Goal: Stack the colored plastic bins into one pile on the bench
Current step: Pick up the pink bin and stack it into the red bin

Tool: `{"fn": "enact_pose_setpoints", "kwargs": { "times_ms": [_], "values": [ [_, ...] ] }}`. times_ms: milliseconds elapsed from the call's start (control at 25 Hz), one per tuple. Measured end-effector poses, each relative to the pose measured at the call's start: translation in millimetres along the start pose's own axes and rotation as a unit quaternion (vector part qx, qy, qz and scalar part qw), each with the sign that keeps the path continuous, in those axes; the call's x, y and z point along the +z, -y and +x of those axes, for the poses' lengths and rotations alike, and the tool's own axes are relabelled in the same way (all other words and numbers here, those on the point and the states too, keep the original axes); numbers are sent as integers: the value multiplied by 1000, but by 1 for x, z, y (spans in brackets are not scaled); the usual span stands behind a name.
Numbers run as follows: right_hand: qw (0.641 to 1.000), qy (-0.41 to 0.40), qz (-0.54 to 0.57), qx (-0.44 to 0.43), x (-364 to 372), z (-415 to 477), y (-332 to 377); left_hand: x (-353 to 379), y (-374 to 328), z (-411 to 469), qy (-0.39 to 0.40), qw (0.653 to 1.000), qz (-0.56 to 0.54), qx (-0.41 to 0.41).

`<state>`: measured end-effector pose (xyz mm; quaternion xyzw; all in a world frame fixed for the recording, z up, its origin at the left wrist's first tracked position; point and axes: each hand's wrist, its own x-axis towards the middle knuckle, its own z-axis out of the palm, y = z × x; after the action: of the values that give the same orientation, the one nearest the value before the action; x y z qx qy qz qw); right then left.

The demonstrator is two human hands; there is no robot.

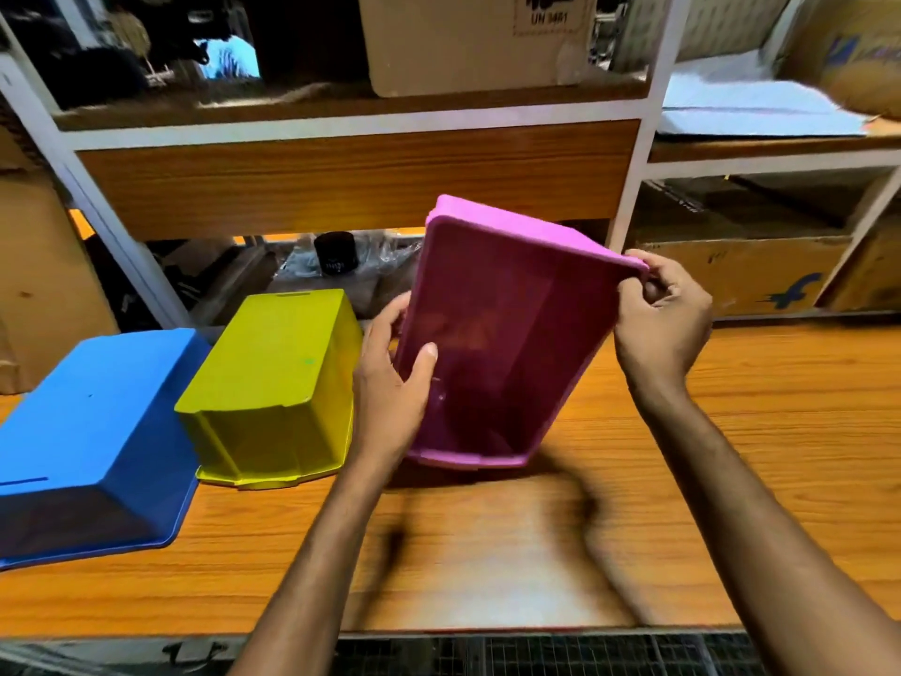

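A pink bin (492, 334) is tilted up with its open side toward me, its lower rim close to the wooden bench (755, 431). My left hand (390, 383) grips its left rim, thumb inside the bin. My right hand (658, 324) pinches the upper right corner of the rim. A yellow bin (278, 378) lies upside down on the bench just left of the pink one. A blue bin (97, 431) lies upside down at the far left, next to the yellow bin.
White-framed shelving (638, 153) stands behind the bench with cardboard boxes (478, 41) on it. A black cylinder (335, 253) and plastic wrapping sit on the low shelf behind the bins. Another printed carton (741, 280) stands at the right.
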<state>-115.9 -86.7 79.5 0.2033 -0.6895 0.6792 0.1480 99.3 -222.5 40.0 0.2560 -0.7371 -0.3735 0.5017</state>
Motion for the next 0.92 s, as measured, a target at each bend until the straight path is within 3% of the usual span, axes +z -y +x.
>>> {"fn": "enact_pose_setpoints", "kwargs": {
  "times_ms": [80, 360, 520, 600, 720, 920],
  "values": [
    [997, 11, 41, 65, -8, 6, -13, -5, 10, -16, -33, 997, 70, 19],
    [948, 88, 188, 243, -28, -12, -43, -9, -17, -26, -38, 960, 216, 174],
    [910, 212, 149, 322, -43, -65, -64, 1, -33, -26, -41, 968, 206, 140],
    [903, 255, 152, 312, -49, -88, -60, 4, -26, -19, -65, 985, 137, 81],
    [924, 257, 144, 243, -55, -89, -39, -1, 6, -11, -68, 994, 88, 9],
    [958, 250, 84, 110, -41, -90, 12, 9, 58, -16, 16, 986, 95, -138]
  ]
}}
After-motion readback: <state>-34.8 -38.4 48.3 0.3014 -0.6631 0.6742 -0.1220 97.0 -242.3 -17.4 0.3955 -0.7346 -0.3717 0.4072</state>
